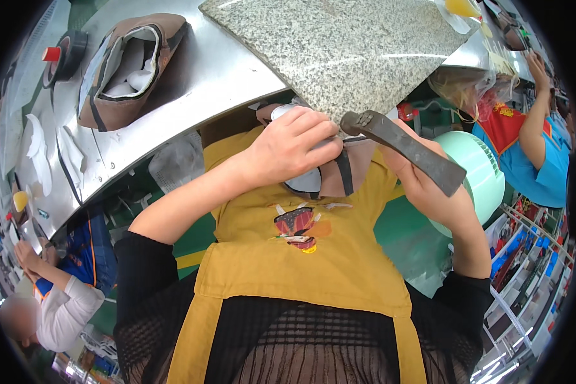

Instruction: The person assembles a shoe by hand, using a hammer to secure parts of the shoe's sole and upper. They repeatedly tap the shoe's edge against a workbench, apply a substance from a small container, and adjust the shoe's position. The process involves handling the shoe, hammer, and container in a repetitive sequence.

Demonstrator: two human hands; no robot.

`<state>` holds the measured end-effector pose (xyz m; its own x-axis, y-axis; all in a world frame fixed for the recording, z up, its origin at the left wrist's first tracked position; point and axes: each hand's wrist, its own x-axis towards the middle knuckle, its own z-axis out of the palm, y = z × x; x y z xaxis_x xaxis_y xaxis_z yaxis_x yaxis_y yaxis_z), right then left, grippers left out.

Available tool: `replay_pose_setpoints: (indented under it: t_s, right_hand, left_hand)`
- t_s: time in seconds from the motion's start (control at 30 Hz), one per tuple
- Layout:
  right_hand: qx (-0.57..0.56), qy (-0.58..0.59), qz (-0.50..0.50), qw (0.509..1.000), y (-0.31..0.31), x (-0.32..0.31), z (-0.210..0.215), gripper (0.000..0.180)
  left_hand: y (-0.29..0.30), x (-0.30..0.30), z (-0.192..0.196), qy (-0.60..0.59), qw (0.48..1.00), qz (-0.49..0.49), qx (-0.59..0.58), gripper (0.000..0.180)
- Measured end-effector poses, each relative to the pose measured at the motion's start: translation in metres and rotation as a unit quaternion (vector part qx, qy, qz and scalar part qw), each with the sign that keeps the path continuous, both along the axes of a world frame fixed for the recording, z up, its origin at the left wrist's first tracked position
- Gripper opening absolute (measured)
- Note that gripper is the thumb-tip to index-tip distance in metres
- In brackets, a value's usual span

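A brown shoe [345, 171] with a black stripe and pale lining lies over my lap, against the near edge of the speckled stone slab [358, 70]. My left hand [292, 148] is closed on it from above, the fingers curled over its rim. In my right hand [424, 185] is a hammer with a dark, worn metal head [406, 148]. The fist wraps the handle, which the hand and head mostly hide. The head's rounded face is beside my left fingertips, close over the shoe; whether it touches, I cannot tell.
Another brown shoe [134, 73] stuffed with white filling rests on the metal table [205, 64], near a black tape roll [65, 57] and white cut pieces [38, 153]. A mint-green bin [470, 173] stands at my right. Co-workers sit left [67, 301] and right [525, 141].
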<state>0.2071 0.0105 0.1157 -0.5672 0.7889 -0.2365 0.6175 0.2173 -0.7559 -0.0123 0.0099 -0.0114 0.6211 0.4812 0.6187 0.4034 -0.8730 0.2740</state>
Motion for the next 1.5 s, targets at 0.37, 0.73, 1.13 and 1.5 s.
replay_pose_setpoints:
  t_s: [0.37, 0.73, 1.13, 1.5]
  right_hand:
    - [0.061, 0.018, -0.002, 0.998, -0.009, 0.0, -0.006, 0.029]
    - [0.002, -0.013, 0.012, 1.0, -0.009, -0.001, -0.01, 0.023]
    - [0.347, -0.107, -0.067, 0.929, 0.058, 0.013, -0.064, 0.026]
    - [0.486, -0.137, -0.087, 0.859, 0.132, 0.019, -0.094, 0.026]
  left_hand:
    - [-0.003, 0.003, -0.005, -0.017, 1.0, 0.014, 0.005, 0.026]
    - [-0.004, 0.005, -0.006, -0.025, 0.999, 0.027, -0.008, 0.024]
    - [-0.02, -0.01, 0.008, -0.041, 0.98, 0.006, -0.197, 0.02]
    - [-0.063, -0.072, 0.093, 0.073, 0.97, 0.037, -0.23, 0.014]
